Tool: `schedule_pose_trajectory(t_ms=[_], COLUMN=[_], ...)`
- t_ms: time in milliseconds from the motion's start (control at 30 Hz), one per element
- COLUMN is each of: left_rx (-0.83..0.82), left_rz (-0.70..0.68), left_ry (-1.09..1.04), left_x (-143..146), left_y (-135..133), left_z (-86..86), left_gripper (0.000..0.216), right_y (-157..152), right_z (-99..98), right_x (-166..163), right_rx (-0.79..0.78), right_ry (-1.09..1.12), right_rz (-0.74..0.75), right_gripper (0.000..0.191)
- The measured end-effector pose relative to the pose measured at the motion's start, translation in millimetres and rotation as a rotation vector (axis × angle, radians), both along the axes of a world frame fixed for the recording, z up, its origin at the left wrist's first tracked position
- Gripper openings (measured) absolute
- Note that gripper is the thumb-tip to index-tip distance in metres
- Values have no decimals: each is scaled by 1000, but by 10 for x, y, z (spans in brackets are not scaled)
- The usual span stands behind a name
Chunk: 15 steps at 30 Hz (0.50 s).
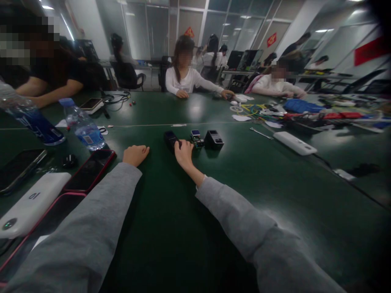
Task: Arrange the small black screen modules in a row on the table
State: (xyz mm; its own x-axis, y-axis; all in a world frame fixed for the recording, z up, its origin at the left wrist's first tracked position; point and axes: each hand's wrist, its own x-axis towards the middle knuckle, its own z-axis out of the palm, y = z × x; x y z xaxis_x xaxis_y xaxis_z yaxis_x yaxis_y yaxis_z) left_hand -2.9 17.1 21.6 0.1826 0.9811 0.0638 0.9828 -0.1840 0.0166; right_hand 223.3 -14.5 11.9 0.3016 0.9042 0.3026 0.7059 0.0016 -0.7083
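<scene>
On the green table, my right hand [184,154] has its fingers closed on the near end of a black handheld device [170,138], which lies on the tabletop; the fingers hide part of it. Just right of those fingers sits a small circuit board module [197,138] with a little screen. Beside the module stands a black box-shaped device [214,139] with a grey top face. My left hand [136,155] rests on the table to the left, curled into a loose fist with nothing visible in it.
Phones, a white power bank [35,203] and a water bottle [84,126] crowd the left. On the right lie a wrench [261,133], a white power strip [295,143] and tangled cables with tools [305,110]. A person [185,79] sits across, one arm reaching towards the clutter.
</scene>
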Motion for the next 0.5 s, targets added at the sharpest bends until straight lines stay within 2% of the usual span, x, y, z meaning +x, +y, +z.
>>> schedule_pose_trajectory(t_ms=[100, 200, 300, 500], left_rx=[15, 29, 12, 7], left_rz=[-12, -10, -16, -12], left_ry=[-6, -18, -31, -28], left_x=[-6, -9, -9, 2], left_y=[-1, 6, 15, 12], left_z=[-14, -26, -26, -7], left_gripper=[54, 53, 53, 54], right_y=[-11, -39, -53, -15], right_z=[-14, -19, -26, -93], right_x=[6, 6, 16, 119], right_rx=[66, 124, 94, 122], right_ry=[8, -45, -121, -159], right_rz=[43, 192, 273, 52], right_gripper=[47, 61, 61, 58])
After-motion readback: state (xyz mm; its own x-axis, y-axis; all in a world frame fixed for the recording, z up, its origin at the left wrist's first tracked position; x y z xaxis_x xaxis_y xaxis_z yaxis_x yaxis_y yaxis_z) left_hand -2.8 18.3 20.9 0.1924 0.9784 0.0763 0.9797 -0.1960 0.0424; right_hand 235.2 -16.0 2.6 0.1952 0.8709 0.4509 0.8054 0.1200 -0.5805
